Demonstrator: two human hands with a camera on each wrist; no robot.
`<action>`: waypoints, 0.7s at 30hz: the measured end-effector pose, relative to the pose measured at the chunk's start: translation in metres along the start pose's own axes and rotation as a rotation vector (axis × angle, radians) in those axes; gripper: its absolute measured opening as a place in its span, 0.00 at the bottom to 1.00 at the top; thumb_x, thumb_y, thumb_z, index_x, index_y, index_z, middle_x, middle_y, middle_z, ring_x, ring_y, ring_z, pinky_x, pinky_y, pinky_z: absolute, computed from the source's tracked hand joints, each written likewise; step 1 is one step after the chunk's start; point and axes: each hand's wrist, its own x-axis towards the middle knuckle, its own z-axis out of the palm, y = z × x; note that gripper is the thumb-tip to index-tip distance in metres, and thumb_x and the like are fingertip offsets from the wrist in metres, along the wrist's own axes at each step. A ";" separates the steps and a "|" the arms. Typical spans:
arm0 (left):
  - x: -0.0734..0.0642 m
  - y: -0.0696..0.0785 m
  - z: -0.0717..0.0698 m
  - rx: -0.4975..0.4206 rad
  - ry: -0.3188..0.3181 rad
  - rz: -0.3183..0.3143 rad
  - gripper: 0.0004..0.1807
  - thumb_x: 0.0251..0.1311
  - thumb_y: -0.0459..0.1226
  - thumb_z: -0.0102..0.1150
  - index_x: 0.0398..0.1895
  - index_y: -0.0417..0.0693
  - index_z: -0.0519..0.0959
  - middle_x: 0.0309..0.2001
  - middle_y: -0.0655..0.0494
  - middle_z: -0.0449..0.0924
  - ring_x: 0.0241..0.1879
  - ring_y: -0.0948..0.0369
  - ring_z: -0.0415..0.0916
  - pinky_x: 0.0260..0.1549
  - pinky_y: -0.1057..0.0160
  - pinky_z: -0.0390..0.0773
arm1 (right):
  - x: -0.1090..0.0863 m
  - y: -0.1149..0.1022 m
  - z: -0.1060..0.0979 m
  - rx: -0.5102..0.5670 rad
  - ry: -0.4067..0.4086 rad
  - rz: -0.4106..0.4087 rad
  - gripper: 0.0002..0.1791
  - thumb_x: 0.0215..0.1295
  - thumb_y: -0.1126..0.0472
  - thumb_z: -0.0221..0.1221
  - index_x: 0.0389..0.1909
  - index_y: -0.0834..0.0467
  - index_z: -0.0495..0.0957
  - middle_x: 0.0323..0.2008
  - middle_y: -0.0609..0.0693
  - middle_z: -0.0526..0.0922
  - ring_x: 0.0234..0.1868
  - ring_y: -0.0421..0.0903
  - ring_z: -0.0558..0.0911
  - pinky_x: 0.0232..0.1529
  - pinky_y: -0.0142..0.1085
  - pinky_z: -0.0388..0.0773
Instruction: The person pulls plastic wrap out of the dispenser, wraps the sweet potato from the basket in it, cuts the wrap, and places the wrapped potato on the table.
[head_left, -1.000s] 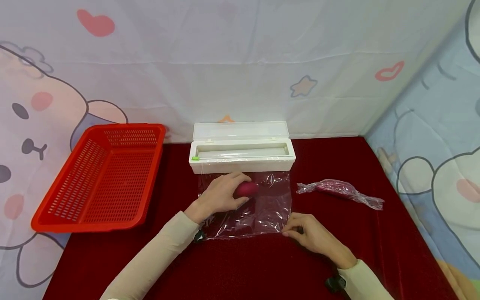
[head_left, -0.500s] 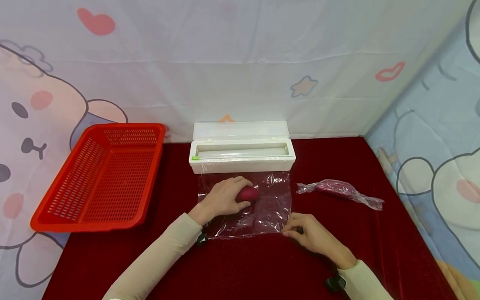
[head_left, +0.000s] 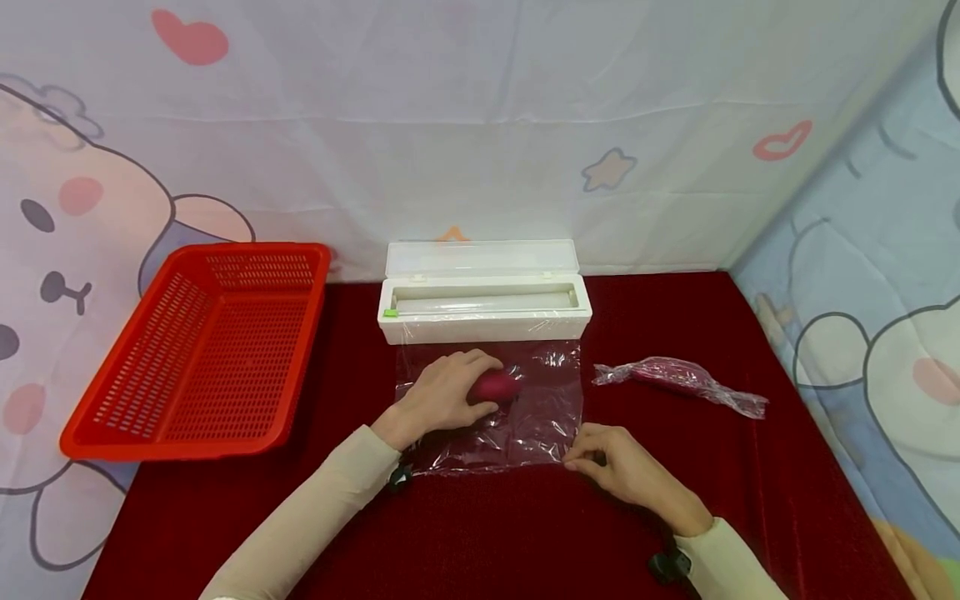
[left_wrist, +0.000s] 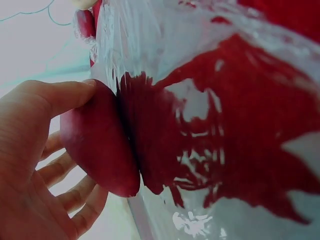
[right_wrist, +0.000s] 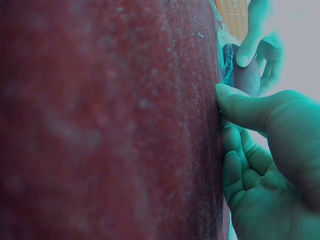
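Observation:
A purple-red sweet potato (head_left: 495, 386) lies on a sheet of clear cling film (head_left: 536, 417) spread over the table. My left hand (head_left: 442, 392) grips it from the left, thumb on the near side and fingers round the far side, as the left wrist view (left_wrist: 100, 140) also shows. At the film's front right corner, my right hand (head_left: 618, 467) pinches the edge between thumb and fingers. Behind the sweet potato stands a white cling film dispenser (head_left: 483, 329), lid up, with the film running out over its front. The film roll (head_left: 483, 305) shows inside.
A red plastic basket (head_left: 303, 358) stands at the left, with nothing seen in it. On the right lies a film-wrapped purple-red sweet potato (head_left: 675, 375) with twisted ends. Dark red cloth (head_left: 480, 542) covers the table, and a printed curtain (head_left: 480, 150) hangs behind.
My left hand and the sweet potato have shifted slightly towards the front and right, then stay almost still. My right hand keeps its place at the film's corner.

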 end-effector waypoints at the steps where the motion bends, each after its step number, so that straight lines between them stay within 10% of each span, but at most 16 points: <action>1: -0.001 0.000 0.000 0.003 0.006 0.001 0.34 0.62 0.52 0.75 0.69 0.54 0.77 0.65 0.56 0.81 0.58 0.52 0.83 0.56 0.51 0.83 | 0.000 0.000 0.000 0.000 0.000 0.001 0.06 0.69 0.63 0.70 0.39 0.48 0.92 0.36 0.38 0.84 0.32 0.33 0.73 0.35 0.29 0.78; 21: -0.008 0.002 0.000 0.008 0.005 0.014 0.33 0.60 0.52 0.77 0.67 0.55 0.78 0.65 0.56 0.81 0.56 0.53 0.82 0.52 0.54 0.83 | -0.001 -0.001 -0.001 -0.002 0.000 -0.007 0.06 0.69 0.64 0.70 0.40 0.49 0.92 0.36 0.39 0.84 0.31 0.33 0.73 0.34 0.29 0.77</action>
